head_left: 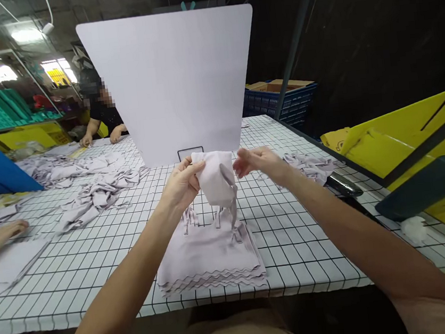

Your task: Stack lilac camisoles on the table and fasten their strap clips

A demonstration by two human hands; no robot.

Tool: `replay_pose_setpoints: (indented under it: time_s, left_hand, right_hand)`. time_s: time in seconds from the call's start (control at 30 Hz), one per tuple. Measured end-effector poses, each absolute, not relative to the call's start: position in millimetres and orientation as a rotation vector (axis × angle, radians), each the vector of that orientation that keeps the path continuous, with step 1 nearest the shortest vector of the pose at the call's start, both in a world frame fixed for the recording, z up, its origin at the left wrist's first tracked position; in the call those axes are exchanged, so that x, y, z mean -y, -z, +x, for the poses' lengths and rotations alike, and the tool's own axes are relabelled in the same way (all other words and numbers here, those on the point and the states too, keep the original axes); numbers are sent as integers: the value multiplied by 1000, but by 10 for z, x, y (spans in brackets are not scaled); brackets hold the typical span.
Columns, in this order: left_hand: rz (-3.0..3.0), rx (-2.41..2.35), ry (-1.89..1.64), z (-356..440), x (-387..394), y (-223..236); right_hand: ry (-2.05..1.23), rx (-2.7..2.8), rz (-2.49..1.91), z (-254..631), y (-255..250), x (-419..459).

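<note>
My left hand (pixel 184 182) pinches the upper left edge of a small pale lilac cloth piece (pixel 213 181) with a strap dangling from its right side. My right hand (pixel 258 163) is just right of that cloth piece, slightly blurred, its fingers apart and curved toward it. Whether its fingertips touch the cloth is hard to see. Below both hands lies a neat stack of pale lilac fabric pieces (pixel 210 251) with wavy front edges and thin straps at the far side.
A tall white board (pixel 180 80) stands behind my hands on the grid-patterned tablecloth (pixel 297 255). Loose fabric piles (pixel 97 197) lie left, and another fabric pile (pixel 306 167) right. A co-worker (pixel 105 108) sits beyond; another person's hand (pixel 8 231) is at left. Blue crates (pixel 299 99) stand behind.
</note>
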State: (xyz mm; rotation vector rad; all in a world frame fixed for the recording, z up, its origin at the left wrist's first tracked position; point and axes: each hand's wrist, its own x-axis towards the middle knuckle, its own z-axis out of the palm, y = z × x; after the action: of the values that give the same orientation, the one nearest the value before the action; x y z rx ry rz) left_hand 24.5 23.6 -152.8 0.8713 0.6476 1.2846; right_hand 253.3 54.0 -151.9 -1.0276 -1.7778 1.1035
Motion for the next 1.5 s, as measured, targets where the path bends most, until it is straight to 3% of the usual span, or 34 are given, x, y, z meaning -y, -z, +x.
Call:
replay_pose_setpoints:
  time_s: [0.1,0.37,0.63,0.9,1.07,1.17,1.37,1.5]
  left_hand:
    - [878,-651,-1352,281,-239,1498]
    - [762,-756,-1529,1,-353,1536]
    - [717,-762,-1535,-110,-411,1632]
    - [928,-775,-1296,3,-325,1824]
    - [998,-738,-1378,-131,-390,1610]
    - [1209,-652,-1208,-101,-349,1389]
    - [1526,-659,-962,-29,-240,933]
    - [1608,-899,-866,-246,-249,780]
  right_hand:
    - [-1373,1734,-852,2317,1630,-416]
    - [-1572,1347,-690,2218,1493,-501]
    - [-1557,1423,-741,2152,1400,-465]
    - [-1442,1448,-795,2211,1352,-538]
    - [-1405,1834,-966,2440,1282,-555]
    - [-1298,2106,-1018,2428,1243,-545]
    - [-1588,2003,-534,2047,1252,-528]
    - [-1442,2007,-631,2009,1189,-532]
